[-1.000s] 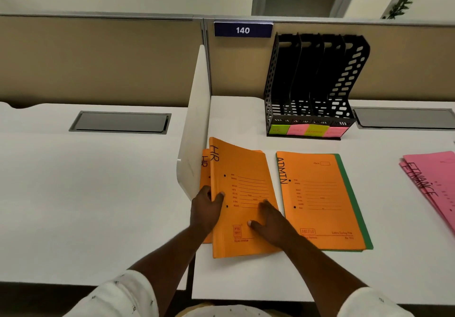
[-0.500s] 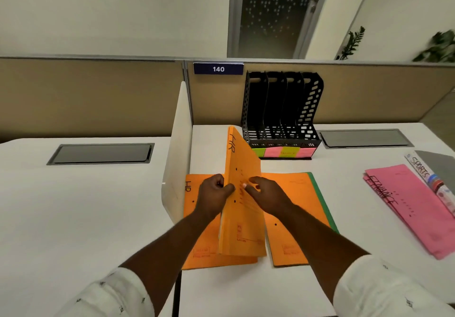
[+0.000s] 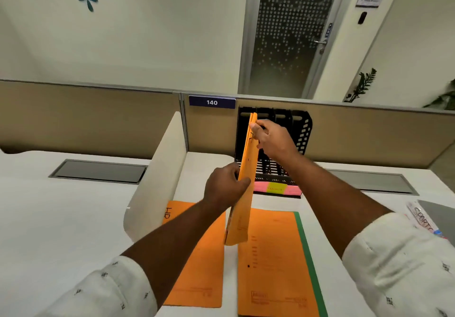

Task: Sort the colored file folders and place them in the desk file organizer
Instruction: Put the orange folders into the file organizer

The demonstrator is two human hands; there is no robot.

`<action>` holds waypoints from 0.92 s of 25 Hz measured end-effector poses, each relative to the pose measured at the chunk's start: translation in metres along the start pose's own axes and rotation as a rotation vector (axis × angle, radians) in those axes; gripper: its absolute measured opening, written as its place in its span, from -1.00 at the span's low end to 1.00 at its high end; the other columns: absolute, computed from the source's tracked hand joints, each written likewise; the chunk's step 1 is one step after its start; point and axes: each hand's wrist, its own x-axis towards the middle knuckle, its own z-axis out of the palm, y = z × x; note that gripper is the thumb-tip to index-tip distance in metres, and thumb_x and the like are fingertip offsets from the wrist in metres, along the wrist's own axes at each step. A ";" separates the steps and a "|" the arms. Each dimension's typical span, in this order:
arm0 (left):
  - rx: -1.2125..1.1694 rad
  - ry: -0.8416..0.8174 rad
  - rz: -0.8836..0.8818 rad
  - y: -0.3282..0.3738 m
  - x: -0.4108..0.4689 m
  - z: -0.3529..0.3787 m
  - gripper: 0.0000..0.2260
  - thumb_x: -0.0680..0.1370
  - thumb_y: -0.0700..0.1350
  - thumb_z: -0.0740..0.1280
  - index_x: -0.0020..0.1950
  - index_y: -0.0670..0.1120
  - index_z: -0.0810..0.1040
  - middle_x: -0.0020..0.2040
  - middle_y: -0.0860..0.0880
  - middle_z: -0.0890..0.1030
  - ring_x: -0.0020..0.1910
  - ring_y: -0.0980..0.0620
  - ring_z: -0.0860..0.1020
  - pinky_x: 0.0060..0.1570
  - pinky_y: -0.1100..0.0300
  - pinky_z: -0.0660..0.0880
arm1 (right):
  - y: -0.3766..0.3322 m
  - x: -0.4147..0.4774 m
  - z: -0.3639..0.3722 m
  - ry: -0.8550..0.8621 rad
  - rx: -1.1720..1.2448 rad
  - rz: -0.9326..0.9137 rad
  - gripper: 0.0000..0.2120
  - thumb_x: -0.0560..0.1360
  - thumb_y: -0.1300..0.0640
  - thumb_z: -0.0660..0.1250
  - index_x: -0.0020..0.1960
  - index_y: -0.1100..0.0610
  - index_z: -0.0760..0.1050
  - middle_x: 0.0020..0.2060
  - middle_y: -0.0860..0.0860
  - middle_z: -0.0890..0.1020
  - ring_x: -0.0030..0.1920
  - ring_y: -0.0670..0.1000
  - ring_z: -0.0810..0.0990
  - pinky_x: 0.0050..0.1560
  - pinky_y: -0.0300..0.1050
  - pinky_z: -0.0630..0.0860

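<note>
An orange folder (image 3: 243, 208) stands on edge in the air, seen edge-on, its top in front of the leftmost slot of the black file organizer (image 3: 301, 132). My left hand (image 3: 225, 187) grips its middle from the left. My right hand (image 3: 270, 137) pinches its top edge at the organizer's front. Another orange folder marked HR (image 3: 199, 262) lies flat on the desk below. Beside it lies an orange folder with a green one showing under its right edge (image 3: 275, 262). Pink and yellow labels (image 3: 275, 188) run along the organizer's base.
A white divider panel (image 3: 157, 176) stands left of the folders. A folder marked SPORTS (image 3: 422, 220) lies at the right edge of the desk. Grey cable hatches (image 3: 98, 170) sit in the desk on both sides. A beige partition with a plate reading 140 (image 3: 211, 102) backs the desk.
Both hands have lifted the top orange HR folder off its pile, turned it on edge and carried it up and forward to the organizer. The camera has tilted upward.
</note>
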 end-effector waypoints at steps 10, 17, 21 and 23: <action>0.282 0.258 0.130 0.080 0.043 0.038 -0.85 0.57 0.07 0.26 -0.11 0.02 0.46 -0.40 0.07 0.49 -0.48 0.11 0.46 -0.44 0.19 0.43 | -0.027 0.073 -0.082 0.144 -0.269 -0.126 -0.53 0.44 -0.06 0.45 0.28 0.00 0.40 -0.23 -0.03 0.58 -0.29 -0.02 0.64 -0.24 0.05 0.68; 0.175 0.254 0.127 0.070 0.095 0.045 -0.79 0.56 0.21 0.29 -0.02 0.08 0.46 -0.28 0.10 0.58 -0.36 0.12 0.58 -0.32 0.11 0.61 | -0.036 0.104 -0.086 0.283 -0.203 -0.219 -0.65 0.46 0.04 0.43 0.15 -0.04 0.36 -0.32 -0.04 0.55 -0.40 -0.06 0.60 -0.42 0.00 0.65; 0.129 0.233 0.092 0.050 0.129 0.046 -0.67 0.52 0.31 0.30 0.16 0.14 0.44 -0.02 0.12 0.67 -0.16 0.16 0.62 -0.19 0.18 0.62 | -0.033 0.122 -0.077 0.308 -0.154 -0.258 -0.62 0.49 0.08 0.43 0.22 -0.04 0.34 -0.32 -0.03 0.57 -0.41 -0.06 0.61 -0.43 -0.04 0.64; 0.097 0.178 0.078 0.038 0.145 0.046 -0.56 0.49 0.34 0.32 0.28 0.16 0.43 0.12 0.10 0.67 -0.09 0.16 0.62 -0.11 0.17 0.62 | -0.029 0.128 -0.071 0.329 -0.141 -0.270 -0.63 0.51 0.09 0.41 0.23 -0.03 0.34 -0.34 -0.05 0.56 -0.43 -0.09 0.59 -0.43 -0.12 0.62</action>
